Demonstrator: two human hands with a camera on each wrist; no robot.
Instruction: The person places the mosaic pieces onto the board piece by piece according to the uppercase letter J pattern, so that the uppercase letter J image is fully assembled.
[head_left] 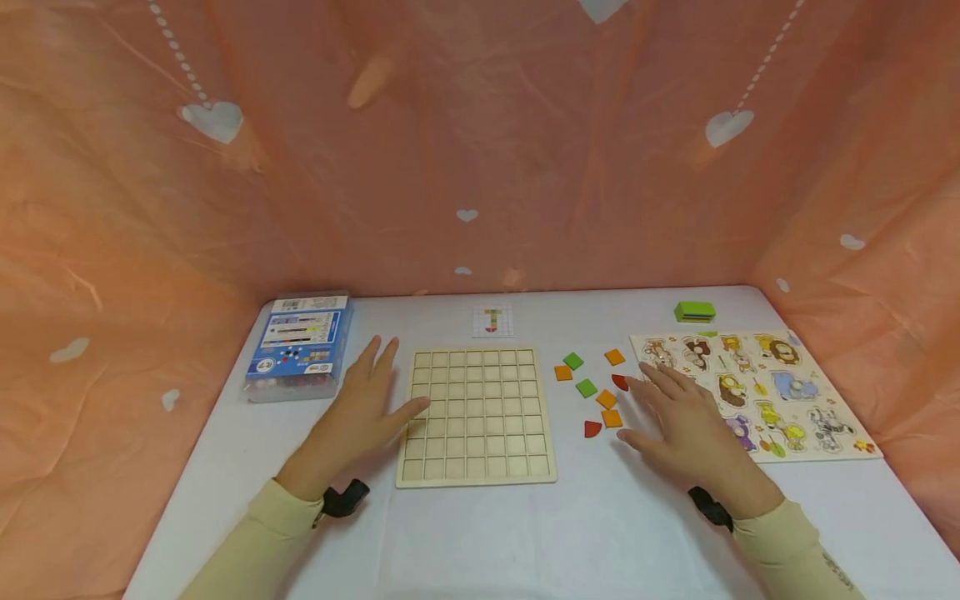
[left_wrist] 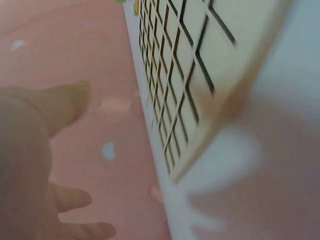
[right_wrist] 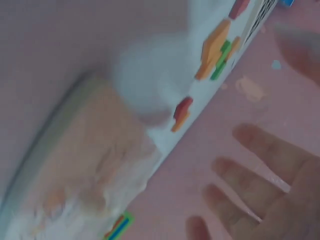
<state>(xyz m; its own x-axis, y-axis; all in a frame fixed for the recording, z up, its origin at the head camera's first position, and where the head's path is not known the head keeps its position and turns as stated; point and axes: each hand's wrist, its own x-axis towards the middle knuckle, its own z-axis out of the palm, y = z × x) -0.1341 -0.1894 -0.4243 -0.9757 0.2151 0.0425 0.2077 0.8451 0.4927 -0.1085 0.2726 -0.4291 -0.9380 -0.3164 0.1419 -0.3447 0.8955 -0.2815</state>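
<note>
A square wooden grid board (head_left: 476, 417) lies on the white table between the two hands, its cells bare. My left hand (head_left: 360, 408) hovers by the board's left edge, fingers spread, thumb over the rim, holding nothing. Over on the right, my right hand (head_left: 678, 425) is spread above the table, also holding nothing. Beside it are loose orange square tiles (head_left: 612, 418), green square tiles (head_left: 586, 388) and two red quarter-round tiles (head_left: 592, 429). Behind the board lies a small pattern card (head_left: 492, 320) printed with a hook-shaped coloured figure.
A blue-labelled clear box (head_left: 300, 346) stands at the back left. On the right lies an animal puzzle board (head_left: 810, 400), partly under the right hand. A green block-like object (head_left: 694, 312) sits behind it. An orange cloth with hearts (head_left: 480, 150) closes off the back and sides.
</note>
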